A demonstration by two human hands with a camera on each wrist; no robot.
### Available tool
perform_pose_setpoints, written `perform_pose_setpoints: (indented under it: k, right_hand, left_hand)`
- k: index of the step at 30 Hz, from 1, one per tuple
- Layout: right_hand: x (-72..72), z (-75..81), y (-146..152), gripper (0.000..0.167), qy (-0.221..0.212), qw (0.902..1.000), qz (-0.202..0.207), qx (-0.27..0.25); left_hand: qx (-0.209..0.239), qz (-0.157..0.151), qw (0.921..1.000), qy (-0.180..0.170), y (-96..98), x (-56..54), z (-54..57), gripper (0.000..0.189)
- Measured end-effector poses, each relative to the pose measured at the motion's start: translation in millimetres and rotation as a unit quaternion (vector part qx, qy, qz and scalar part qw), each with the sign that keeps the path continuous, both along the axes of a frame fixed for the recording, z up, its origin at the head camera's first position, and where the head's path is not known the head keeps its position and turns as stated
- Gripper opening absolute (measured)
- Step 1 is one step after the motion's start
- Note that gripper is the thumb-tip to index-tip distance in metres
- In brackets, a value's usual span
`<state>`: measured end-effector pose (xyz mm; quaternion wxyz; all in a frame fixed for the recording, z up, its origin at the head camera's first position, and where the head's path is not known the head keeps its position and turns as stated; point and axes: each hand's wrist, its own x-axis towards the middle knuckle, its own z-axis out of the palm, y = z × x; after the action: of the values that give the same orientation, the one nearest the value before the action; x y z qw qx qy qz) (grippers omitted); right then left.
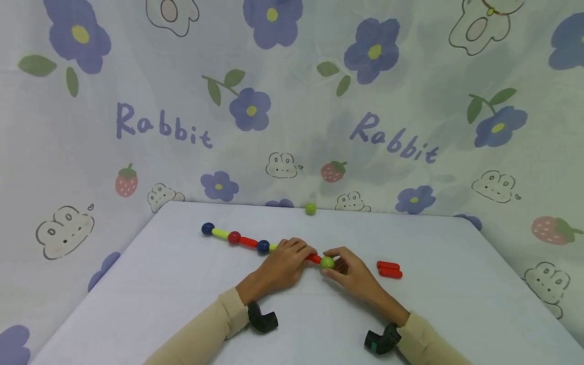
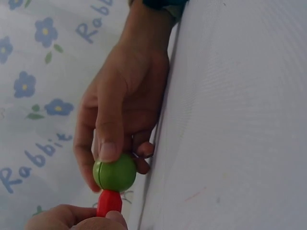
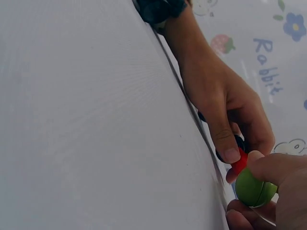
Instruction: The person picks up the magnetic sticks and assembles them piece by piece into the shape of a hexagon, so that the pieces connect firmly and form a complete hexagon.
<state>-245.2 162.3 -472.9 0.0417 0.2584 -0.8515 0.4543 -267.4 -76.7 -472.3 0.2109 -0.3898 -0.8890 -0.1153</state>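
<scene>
A chain of colored balls and short rods lies slantwise on the table. From its left end come a dark blue ball (image 1: 208,229), a yellow-green rod (image 1: 220,233), a red ball (image 1: 234,238), a red rod (image 1: 249,242), a second blue ball (image 1: 263,246) and another yellow-green rod (image 1: 272,247). My left hand (image 1: 286,263) covers the following stretch and pinches a red rod (image 2: 109,203) near the right end. My right hand (image 1: 355,276) holds a green ball (image 1: 327,262) between thumb and fingers, against that rod's tip.
Two loose red rods (image 1: 390,269) lie side by side, right of my right hand. Another green ball (image 1: 311,208) sits at the table's back edge. A patterned cloth (image 1: 301,126) hangs behind the white table (image 1: 159,284).
</scene>
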Motion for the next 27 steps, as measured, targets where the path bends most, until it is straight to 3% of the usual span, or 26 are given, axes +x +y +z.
perform_pose_setpoints:
  k: [7, 13, 18, 24, 27]
  right_hand:
    - [1.6, 1.6, 0.6, 0.034, 0.0, 1.0, 0.003, -0.006]
    - [2.5, 3.3, 0.3, 0.042, -0.001, 0.9997, 0.012, -0.019]
    - [2.0, 2.9, 0.4, 0.035, -0.003, 0.9998, 0.012, -0.017]
    - [0.7, 1.5, -1.1, 0.04, 0.001, 0.9999, 0.016, -0.007]
    - [1.3, 0.8, -2.4, 0.043, 0.011, 0.9997, 0.019, 0.007]
  left_hand:
    - [0.001, 0.005, 1.0, 0.005, 0.4, 0.1, -2.3, 0.024]
    - [-0.004, 0.003, 0.9998, -0.017, 1.0, 0.5, -1.6, 0.025]
    - [-0.002, -0.006, 0.9997, -0.022, 1.6, 1.2, 0.0, 0.025]
    - [0.005, -0.013, 0.9999, -0.005, 1.9, 0.6, 0.5, 0.037]
    - [-0.002, -0.017, 0.9998, 0.011, 1.9, 0.6, 0.3, 0.033]
